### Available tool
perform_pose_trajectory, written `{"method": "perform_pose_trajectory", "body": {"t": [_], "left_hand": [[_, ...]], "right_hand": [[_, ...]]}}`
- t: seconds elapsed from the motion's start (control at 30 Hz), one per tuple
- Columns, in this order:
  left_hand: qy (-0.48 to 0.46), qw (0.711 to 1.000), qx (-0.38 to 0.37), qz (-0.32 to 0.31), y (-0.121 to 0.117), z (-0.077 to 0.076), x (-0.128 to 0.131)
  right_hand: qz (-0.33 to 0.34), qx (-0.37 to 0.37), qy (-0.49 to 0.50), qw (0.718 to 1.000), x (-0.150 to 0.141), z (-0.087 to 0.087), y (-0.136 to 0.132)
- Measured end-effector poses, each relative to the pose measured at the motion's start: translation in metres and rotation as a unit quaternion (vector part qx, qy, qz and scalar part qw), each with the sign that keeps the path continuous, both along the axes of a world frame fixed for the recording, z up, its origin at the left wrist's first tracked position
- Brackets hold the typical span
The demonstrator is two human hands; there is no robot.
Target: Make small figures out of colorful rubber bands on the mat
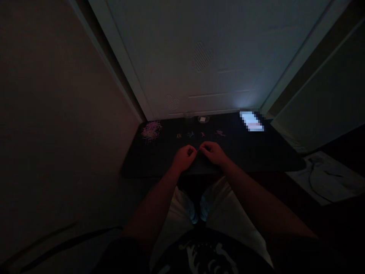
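My left hand [185, 156] and my right hand [213, 153] meet fingertip to fingertip over the front part of a black table [239, 156]. Both are closed in a pinch. A tiny pale glint shows between the fingertips, too small and dark to name. Just beyond the hands lie small groups of thin pieces: a yellowish group [179, 136], a bluish group [190, 134], a reddish-pink group [202, 134] and a pink group [219, 133]. At the table's left end sits a larger heap of thin pink and pale pieces [151, 131].
Near the back edge stand a clear round container [188, 117] and a round clear dish with a white square [202, 119]. A lit screen [252, 121] glows at the back right. A white panel with heart reliefs [202, 57] rises behind the table. The room is dim.
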State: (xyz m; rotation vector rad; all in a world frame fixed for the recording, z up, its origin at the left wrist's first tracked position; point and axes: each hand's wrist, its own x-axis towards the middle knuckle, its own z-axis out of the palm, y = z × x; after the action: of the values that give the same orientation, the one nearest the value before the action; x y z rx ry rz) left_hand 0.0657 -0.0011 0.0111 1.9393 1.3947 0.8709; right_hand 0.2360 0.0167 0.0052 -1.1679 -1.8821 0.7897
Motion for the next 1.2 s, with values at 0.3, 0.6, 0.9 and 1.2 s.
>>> {"method": "perform_pose_trajectory", "body": {"t": [0.3, 0.6, 0.9, 1.2], "left_hand": [[0.01, 1.0, -0.007, 0.003, -0.0015, 0.0038, 0.0001], [0.003, 1.0, -0.008, 0.005, -0.002, 0.0045, 0.0001], [0.017, 1.0, -0.002, -0.006, 0.0004, -0.0005, -0.0003], [0.024, 1.0, 0.001, -0.004, -0.0002, -0.0007, -0.0008]], "right_hand": [[-0.025, -0.021, 0.018, 0.999, -0.0009, 0.0016, -0.0009], [-0.026, -0.029, 0.026, 0.999, -0.0001, -0.0012, 0.0002], [-0.024, 0.008, -0.04, 0.999, -0.0021, -0.0008, -0.0006], [-0.008, 0.011, -0.044, 0.999, -0.0028, 0.0008, 0.0004]]}}
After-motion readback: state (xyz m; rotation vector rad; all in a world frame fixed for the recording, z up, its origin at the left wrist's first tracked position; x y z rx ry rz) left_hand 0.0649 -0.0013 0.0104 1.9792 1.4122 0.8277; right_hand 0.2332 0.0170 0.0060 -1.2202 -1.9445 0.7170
